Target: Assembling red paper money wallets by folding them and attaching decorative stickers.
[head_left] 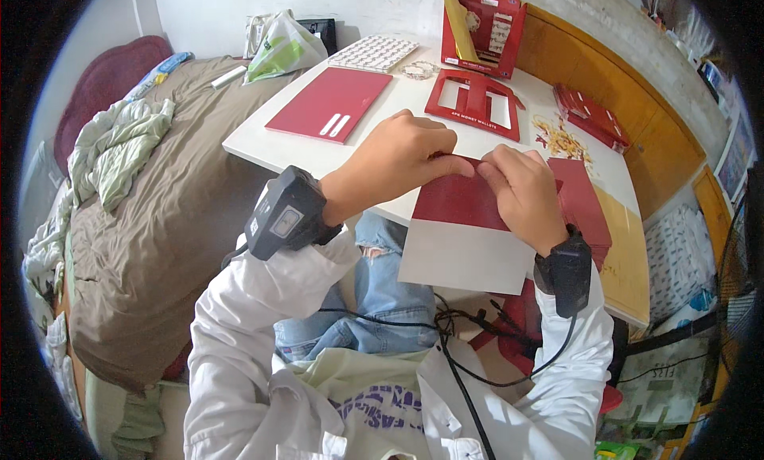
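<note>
Both left hand and right hand pinch one sheet, frame and scraps beyond.

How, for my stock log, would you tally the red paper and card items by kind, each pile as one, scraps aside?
Upright red box: 1
Cut-out red frame: 1
Flat red panel: 1
Red-and-white sheet: 1
Red piles: 2
Total: 6

hands 2 | two-tone sheet 1 | wrist devices 2 | red stacks perhaps 2
</note>
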`<state>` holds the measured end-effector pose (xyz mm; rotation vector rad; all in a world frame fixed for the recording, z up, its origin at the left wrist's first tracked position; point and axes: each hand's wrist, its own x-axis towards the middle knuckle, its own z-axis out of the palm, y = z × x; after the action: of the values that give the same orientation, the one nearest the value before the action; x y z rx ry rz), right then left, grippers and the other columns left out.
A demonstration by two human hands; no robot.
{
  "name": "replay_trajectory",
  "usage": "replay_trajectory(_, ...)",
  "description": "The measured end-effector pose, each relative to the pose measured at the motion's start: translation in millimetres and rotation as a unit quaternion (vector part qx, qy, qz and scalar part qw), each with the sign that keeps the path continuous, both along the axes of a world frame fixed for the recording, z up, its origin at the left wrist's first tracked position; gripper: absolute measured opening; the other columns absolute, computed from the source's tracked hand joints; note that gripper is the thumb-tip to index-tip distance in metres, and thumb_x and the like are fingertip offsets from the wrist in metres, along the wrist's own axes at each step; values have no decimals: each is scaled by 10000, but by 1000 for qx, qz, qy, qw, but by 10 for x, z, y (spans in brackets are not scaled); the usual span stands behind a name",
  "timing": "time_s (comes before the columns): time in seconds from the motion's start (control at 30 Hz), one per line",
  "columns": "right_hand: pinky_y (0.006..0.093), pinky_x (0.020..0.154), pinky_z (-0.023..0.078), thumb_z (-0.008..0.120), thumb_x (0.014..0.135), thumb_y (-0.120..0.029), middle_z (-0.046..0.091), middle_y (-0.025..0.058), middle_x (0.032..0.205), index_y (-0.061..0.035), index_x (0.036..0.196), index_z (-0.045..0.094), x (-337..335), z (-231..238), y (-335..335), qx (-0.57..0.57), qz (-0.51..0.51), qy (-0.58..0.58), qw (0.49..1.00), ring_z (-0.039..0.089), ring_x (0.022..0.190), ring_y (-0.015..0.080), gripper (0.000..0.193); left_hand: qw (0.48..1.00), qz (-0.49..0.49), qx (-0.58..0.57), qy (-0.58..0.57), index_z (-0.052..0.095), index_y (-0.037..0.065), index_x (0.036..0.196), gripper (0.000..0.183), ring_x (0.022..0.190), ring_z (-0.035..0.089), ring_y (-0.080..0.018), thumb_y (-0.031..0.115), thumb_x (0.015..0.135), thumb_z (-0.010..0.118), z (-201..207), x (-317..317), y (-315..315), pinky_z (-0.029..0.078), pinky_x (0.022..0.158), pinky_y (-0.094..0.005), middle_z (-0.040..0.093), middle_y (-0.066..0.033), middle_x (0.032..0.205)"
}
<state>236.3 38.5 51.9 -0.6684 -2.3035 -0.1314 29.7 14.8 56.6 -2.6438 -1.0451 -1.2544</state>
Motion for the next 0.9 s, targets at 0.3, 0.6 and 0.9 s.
replay_trajectory(0.3, 393, 705, 395, 620, 826, -179, 603, 91, 789, -67, 913, 602, 97, -25, 124, 46, 40, 23, 998, 581, 786, 297, 143, 998, -16, 59, -2, 498, -4, 642, 331, 581, 481, -307, 225, 821, 658, -47, -32, 50, 381, 585, -398, 488, -138, 601)
replay_trajectory(0.6, 393, 730, 441, 597, 830, -139, 631, 125, 886, -35, 953, 625, 429, -181, 338, -76, -37, 7, 996, 586, 843, 318, 163, 984, 108, 81, 117, 542, 20, 731, 264, 723, 551, -300, 243, 861, 596, -229, -95, 170, 417, 713, -414, 568, -95, 749)
replay_trajectory(0.9, 403, 623, 453, 575, 839, -187, 605, 182, 737, -23, 872, 624, 260, -235, 411, -217, -45, 43, 974, 591, 683, 350, 174, 986, 75, -95, 117, 570, 36, 989, 158, 868, 587, -323, 142, 877, 536, -321, 101, 337, 432, 825, -397, 619, -137, 942)
